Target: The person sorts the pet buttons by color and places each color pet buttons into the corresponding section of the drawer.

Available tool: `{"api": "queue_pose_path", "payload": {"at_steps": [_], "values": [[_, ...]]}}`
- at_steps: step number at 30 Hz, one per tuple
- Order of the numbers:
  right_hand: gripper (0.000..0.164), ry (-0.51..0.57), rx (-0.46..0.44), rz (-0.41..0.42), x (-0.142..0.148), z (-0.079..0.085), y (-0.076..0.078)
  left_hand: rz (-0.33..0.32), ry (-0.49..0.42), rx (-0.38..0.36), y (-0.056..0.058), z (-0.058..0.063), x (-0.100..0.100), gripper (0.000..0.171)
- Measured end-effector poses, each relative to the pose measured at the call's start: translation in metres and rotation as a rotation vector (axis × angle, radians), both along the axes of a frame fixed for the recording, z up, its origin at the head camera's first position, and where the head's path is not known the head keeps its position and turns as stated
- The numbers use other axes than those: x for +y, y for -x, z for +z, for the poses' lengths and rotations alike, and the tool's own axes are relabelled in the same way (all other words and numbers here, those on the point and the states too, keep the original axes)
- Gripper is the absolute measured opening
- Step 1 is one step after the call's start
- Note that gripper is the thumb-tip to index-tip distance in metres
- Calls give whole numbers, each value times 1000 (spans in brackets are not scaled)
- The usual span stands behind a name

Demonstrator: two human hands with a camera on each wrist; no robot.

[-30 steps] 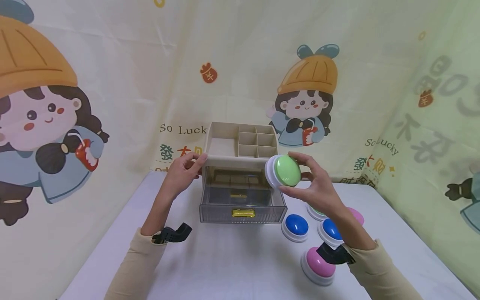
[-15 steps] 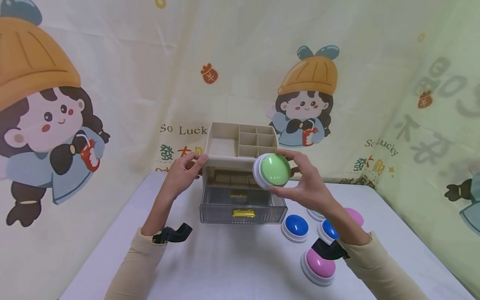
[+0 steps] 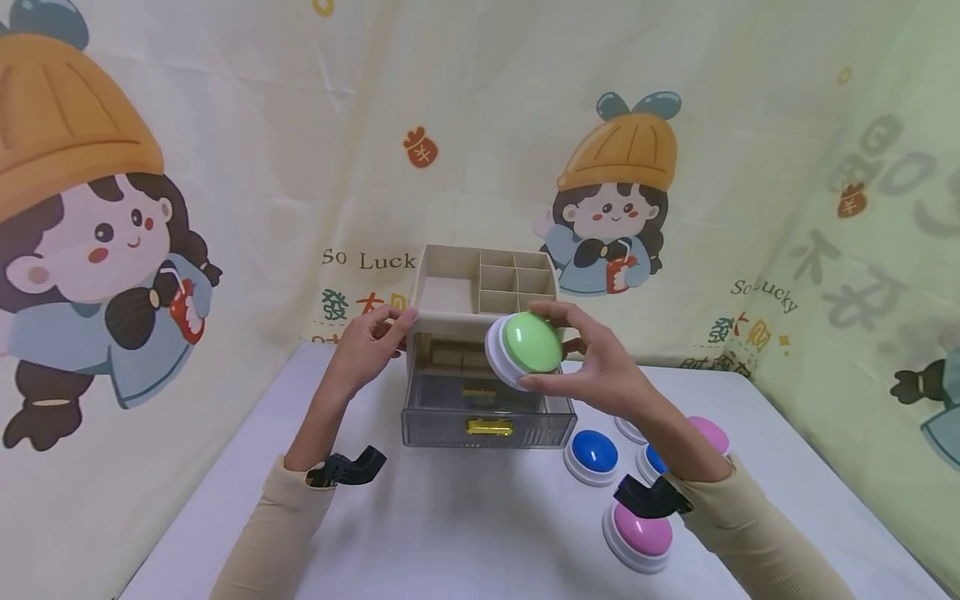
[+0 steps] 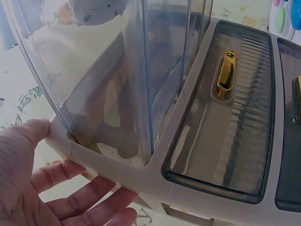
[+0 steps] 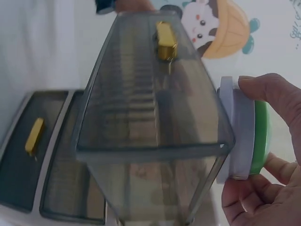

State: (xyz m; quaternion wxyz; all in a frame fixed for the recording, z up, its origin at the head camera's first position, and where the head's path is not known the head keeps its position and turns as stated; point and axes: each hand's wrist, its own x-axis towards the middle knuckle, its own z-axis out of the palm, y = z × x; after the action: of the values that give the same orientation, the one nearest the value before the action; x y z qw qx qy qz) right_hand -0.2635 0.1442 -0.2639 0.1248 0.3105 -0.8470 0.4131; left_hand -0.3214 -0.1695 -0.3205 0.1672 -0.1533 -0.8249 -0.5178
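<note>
A beige desktop drawer organizer stands on the table, its top smoky clear drawer pulled out, with a gold handle on its front. My left hand grips the organizer's left upper edge, thumb at the front corner and fingers along the side. My right hand holds a green-domed push button by its white base, thumb and fingers on opposite sides. The button is tilted and overlaps the right side of the open drawer in the head view; the right wrist view shows its base beside the drawer wall.
On the table right of the organizer lie a blue push button, a pink one, another pink one and others partly hidden by my right arm. Two lower drawers are closed. A printed cloth hangs behind.
My right hand has carried the green push button leftward, from beside the organizer's right edge to over the open drawer's right side. My left hand has kept its hold on the organizer.
</note>
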Motion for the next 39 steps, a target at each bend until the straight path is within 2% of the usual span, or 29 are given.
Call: {"api": "queue_pose_path", "payload": {"at_steps": [4,19,25,39], "values": [[80,17,-57,13,-4,2,-1,3,1,-7,0,0,0,45],[77,-41,-122,89,-23,6,-1,7,8,3,1,-1,1,44],[75,-75,-117,126,-33,6,1,-1,-3,-1,1,0,0,45],[73,-148,-136,127,-48,5,7,-17,-14,-10,5,0,-1,47]]}}
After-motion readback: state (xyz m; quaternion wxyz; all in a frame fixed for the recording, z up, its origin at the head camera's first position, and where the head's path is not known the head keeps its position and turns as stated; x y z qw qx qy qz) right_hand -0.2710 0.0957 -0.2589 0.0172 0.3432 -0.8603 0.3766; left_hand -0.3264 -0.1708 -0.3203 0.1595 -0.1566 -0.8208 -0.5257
